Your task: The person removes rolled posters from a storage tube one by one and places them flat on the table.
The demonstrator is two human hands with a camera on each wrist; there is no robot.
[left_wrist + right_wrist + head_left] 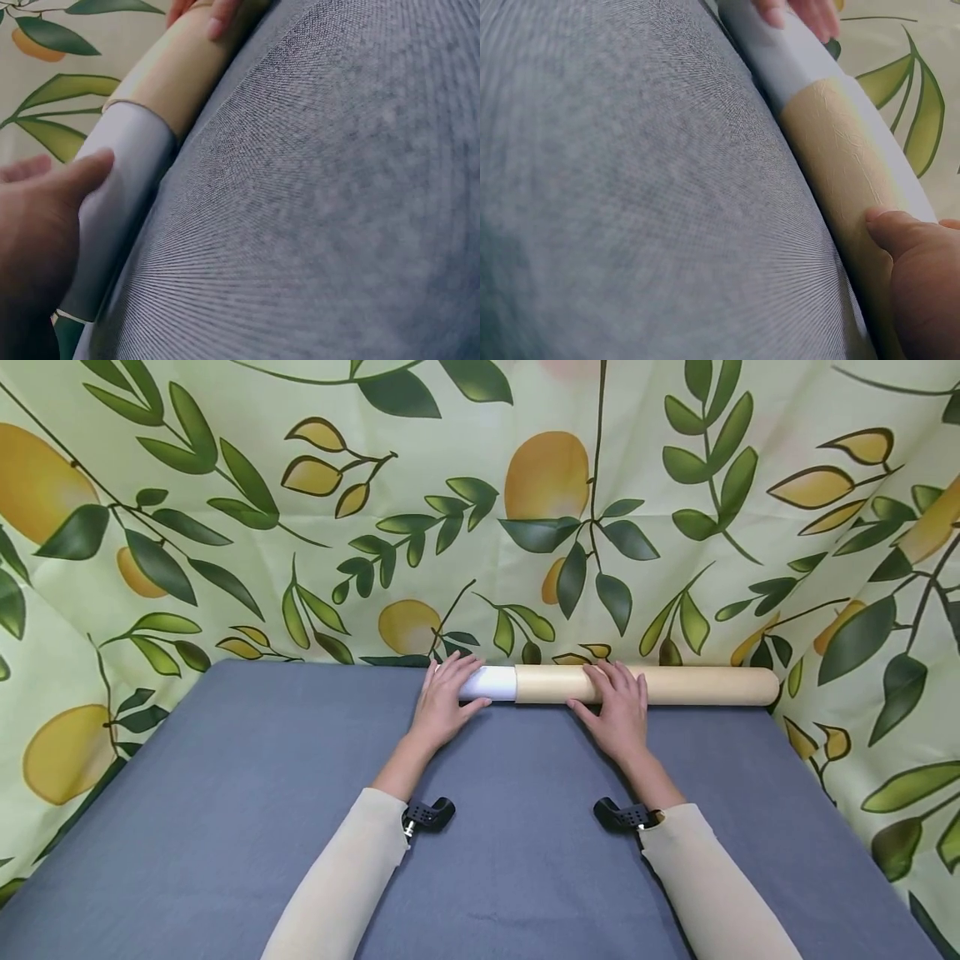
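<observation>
The tan roll (675, 685), with its white inner roll (491, 682) protruding leftward, lies along the grey table's (262, 777) far edge, looking light, stiff and prone to rolling, left hand (444, 697) and right hand (617, 706) resting flat-fingered on top.

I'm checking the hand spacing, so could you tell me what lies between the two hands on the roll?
Between the left hand and right hand, only the roll itself shows: its white section meeting the tan section, clearest in the head view.
</observation>
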